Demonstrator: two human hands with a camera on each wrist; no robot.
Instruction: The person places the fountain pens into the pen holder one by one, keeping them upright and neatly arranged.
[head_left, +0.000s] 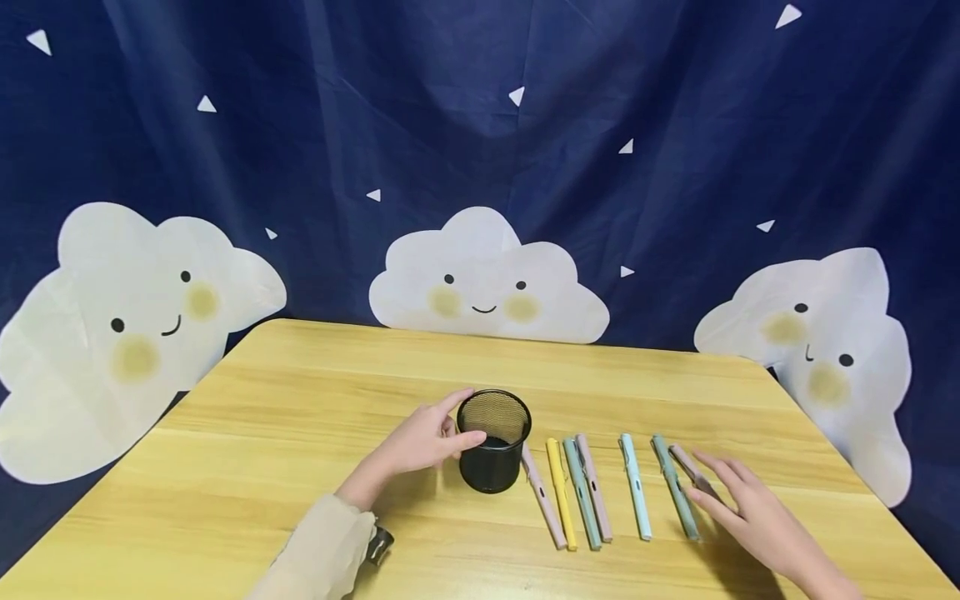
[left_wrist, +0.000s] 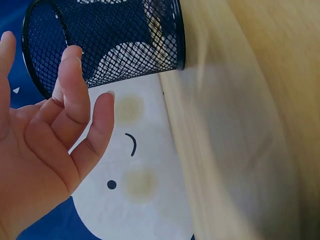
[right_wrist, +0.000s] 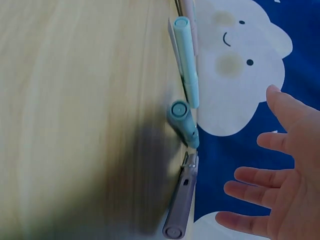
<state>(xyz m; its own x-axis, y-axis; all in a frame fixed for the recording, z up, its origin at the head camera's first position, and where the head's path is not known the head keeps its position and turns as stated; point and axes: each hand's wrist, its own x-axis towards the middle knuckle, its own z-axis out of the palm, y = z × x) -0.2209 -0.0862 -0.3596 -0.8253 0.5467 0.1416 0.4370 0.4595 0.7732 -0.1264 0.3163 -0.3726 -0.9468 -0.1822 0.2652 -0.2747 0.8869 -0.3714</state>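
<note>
In the head view my left hand (head_left: 423, 437) grips the left side of a black mesh pen holder (head_left: 491, 471), thumb across its front and index finger at the rim. The left wrist view shows the holder's mesh wall (left_wrist: 125, 45) beside curled fingers. My right hand (head_left: 757, 508) hovers at the right end of a row of capped pens, its fingers spread in the right wrist view. Nearest to it lies a greyish-mauve pen (head_left: 692, 471), partly covered by the hand in the head view. Left of that are a dark teal pen (head_left: 677, 492) and a pale blue pen (head_left: 636, 490).
Between the holder and the pale blue pen lie a mauve pen (head_left: 596, 492), a teal pen (head_left: 582, 496), a yellow pen (head_left: 562, 496) and a pink-mauve pen (head_left: 545, 504). All rest on a wooden table (head_left: 247, 467). A navy curtain (head_left: 450, 125) with clouds hangs behind.
</note>
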